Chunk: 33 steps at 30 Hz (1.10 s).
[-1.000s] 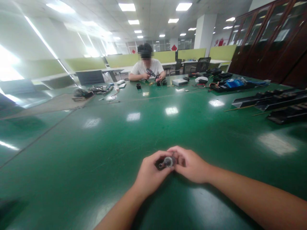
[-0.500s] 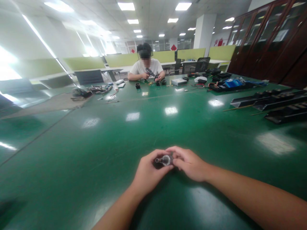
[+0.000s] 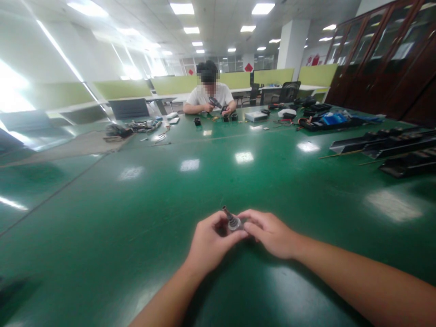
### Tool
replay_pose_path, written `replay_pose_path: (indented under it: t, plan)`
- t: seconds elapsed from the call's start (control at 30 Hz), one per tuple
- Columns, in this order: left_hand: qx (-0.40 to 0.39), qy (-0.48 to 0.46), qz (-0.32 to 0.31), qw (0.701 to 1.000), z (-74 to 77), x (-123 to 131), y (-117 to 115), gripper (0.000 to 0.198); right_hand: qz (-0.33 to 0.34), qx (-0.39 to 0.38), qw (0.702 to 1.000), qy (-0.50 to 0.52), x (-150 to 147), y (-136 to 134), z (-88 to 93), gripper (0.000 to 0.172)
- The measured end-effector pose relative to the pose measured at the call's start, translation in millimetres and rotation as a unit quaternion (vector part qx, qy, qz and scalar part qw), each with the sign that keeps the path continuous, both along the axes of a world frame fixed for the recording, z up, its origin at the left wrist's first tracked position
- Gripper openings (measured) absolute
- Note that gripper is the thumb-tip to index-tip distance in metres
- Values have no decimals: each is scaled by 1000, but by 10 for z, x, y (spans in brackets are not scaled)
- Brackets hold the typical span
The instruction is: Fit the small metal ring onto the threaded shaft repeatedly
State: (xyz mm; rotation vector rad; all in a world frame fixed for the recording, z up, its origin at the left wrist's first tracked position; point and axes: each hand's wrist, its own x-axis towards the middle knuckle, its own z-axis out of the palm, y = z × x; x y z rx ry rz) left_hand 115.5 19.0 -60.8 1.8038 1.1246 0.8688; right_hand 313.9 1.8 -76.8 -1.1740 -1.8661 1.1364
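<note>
A small grey metal-looking part point(image 3: 233, 223) with a stepped, narrow tube end sits between my two hands, just above the green tabletop point(image 3: 170, 190). Its tube end points up and slightly left. My left hand point(image 3: 209, 243) curls round it, thumb in front and fingers behind. From the right side, the fingertips of my right hand point(image 3: 272, 231) pinch its lower end. Fingers cover much of the part's base, so its exact kind is unclear.
Across the table a person point(image 3: 209, 93) in a white shirt holds a dark power drill point(image 3: 215, 102). Small black boxes and a silver case point(image 3: 256, 116) lie near them. Long black metal channels point(image 3: 402, 150) rest at the right, and a pile of parts point(image 3: 143, 126) at the far left.
The part has tilted: its tube end pointed left toward my left palm and now points upward. Both hands stay around it in nearly the same place.
</note>
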Motion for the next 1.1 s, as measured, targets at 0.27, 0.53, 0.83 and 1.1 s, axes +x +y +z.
replay_pose_path:
  t: [0.27, 0.53, 0.83, 1.1]
  plan:
    - [-11, -3, -4, 1000, 16, -5, 6, 30, 1, 10, 1000, -13, 4, -5, -2, 26]
    - [36, -2, 9, 999, -38, -14, -3, 33, 0, 21, 1000, -19, -16, 6, -2, 25]
    - [123, -14, 24, 992, -43, -15, 7, 24, 4, 34, 999, -21, -12, 5, -32, 23]
    - [159, -41, -1, 986, -84, -38, 26, 24, 4, 36, 999, -18, -13, 12, -38, 23]
